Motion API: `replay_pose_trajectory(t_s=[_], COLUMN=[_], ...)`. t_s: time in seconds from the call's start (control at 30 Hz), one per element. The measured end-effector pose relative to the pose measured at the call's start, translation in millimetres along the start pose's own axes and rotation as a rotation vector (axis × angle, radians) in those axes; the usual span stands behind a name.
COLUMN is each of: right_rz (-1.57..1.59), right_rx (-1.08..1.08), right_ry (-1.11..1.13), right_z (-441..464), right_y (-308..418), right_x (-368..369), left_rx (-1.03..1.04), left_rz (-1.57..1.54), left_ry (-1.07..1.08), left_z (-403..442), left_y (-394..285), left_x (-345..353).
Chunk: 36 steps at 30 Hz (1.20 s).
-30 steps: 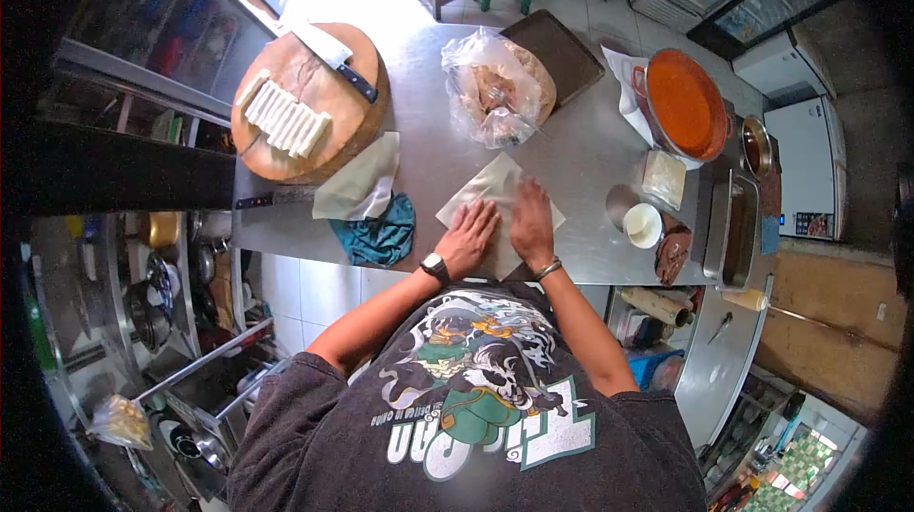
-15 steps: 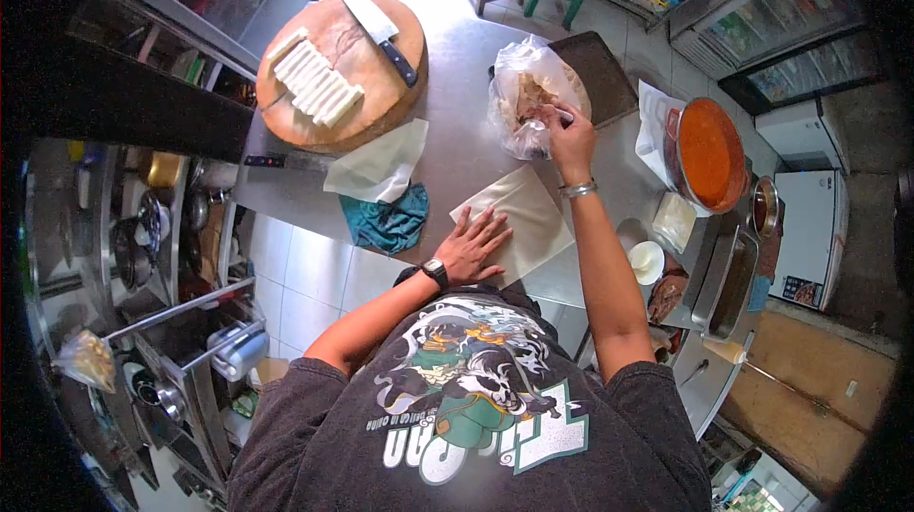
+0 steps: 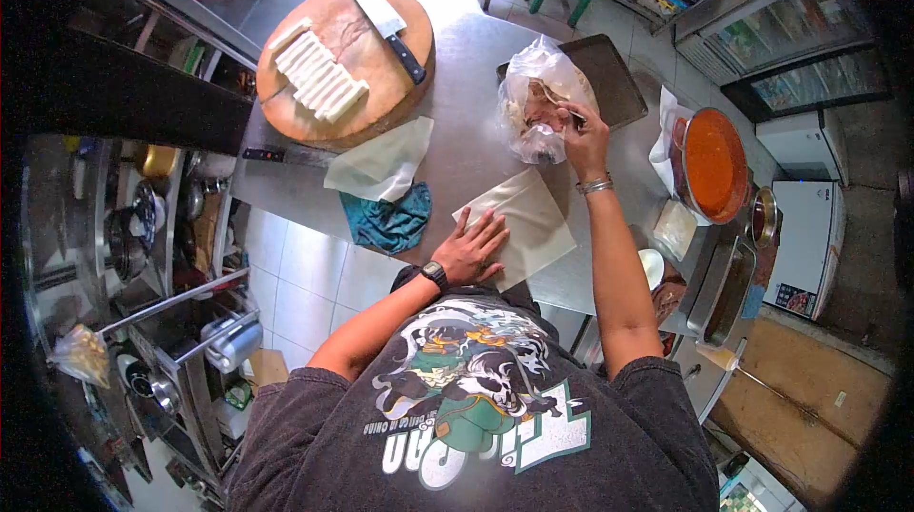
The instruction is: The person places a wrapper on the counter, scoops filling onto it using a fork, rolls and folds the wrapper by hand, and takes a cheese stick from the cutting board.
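My left hand (image 3: 471, 249) lies flat with fingers spread on the left edge of a pale square sheet (image 3: 526, 222), which looks like a spring roll wrapper. At the mouth of a clear plastic bag (image 3: 519, 83) is my right hand (image 3: 586, 142), fingers pinched together. Brownish shredded food, perhaps meat (image 3: 543, 108), shows inside this bag. Something dark and small shows by the right fingertips, but I cannot make out what it is. The bag rests partly over a dark tray (image 3: 609, 83).
On a round wooden chopping board (image 3: 381, 83) lie white sticks (image 3: 317, 76) in a row and a cleaver (image 3: 386, 28). Another pale sheet (image 3: 381, 161) overlaps a teal cloth (image 3: 388, 218). To the right are a bowl of orange sauce (image 3: 714, 167) and a metal tray (image 3: 721, 291).
My right hand has shifted slightly right and nearer to me, still at the bag. The left hand stays flat on the sheet. The whole view has shifted a little.
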State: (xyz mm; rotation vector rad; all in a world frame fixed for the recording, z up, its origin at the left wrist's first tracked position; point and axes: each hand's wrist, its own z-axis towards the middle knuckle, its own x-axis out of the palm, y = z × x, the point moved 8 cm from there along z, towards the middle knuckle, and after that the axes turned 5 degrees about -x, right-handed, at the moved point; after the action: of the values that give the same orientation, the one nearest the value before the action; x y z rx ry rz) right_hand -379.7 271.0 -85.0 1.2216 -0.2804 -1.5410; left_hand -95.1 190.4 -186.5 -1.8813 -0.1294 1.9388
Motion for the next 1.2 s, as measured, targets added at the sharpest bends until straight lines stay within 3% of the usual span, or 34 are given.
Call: replay_pose_trajectory(t_s=[0.13, 0.27, 0.37, 0.43, 0.53, 0.7, 0.93, 1.2], right_rz=[0.014, 0.132, 0.363, 0.609, 0.789, 0.949, 1.033, 0.820], right_rx=[0.260, 0.390, 0.526, 0.792, 0.889, 0.845, 0.854, 1.008], right_ry=[-0.078, -0.136, -0.236, -0.361, -0.482, -0.579, -0.461, -0.306], right_z=[-12, -27, -38, -53, -70, -88, -160, -279], right_y=[-28, -51, -74, -91, -97, -79, -32, -43], right_x=[0, 10, 13, 15, 4, -32, -90, -42], left_rx=[-0.010, -0.006, -0.004, 0.000, 0.004, 0.008, -0.029, -0.110], left_rz=[-0.040, -0.032, -0.011, -0.016, -0.021, -0.016, -0.052, -0.100], left_ry=[0.004, 0.002, 0.015, 0.013, 0.012, 0.017, 0.006, -0.052], left_z=[0, -1, 1, 1, 1, 1, -3, -7], left_y=[0, 2, 0, -1, 0, 0, 8, 22], left_x=[1, 3, 2, 1, 1, 1, -13, -21])
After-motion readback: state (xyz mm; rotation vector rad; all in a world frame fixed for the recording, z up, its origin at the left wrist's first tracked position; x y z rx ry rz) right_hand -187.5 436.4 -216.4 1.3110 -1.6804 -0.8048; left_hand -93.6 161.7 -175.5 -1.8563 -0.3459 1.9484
